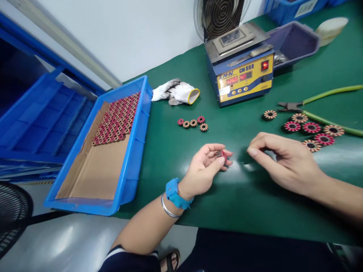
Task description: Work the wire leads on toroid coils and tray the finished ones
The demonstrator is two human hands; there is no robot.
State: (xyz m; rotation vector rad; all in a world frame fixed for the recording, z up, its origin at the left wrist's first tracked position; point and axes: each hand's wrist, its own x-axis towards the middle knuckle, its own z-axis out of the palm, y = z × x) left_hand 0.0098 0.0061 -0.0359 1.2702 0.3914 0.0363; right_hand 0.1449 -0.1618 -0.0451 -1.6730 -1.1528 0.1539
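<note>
mid-batch by the look of it: 1 red coil (pixel 224 155) in the left hand (pixel 204 169), blue tray (pixel 137 151) partly filled.
left hand pinches the red coil thumb-to-fingers, center of frame; right hand (pixel 292 162), right of center, has thumb and forefinger pinched close, can't tell if they grip anything. blue tray at left: rows packed in the upper part, bare cardboard (pixel 104 170) below, so likely room left to fill. 5 loose coils (pixel 193 123) lie above center, 7 more coils (pixel 311 127) at right near green-handled cutters (pixel 293 106); can't tell which are finished.
</note>
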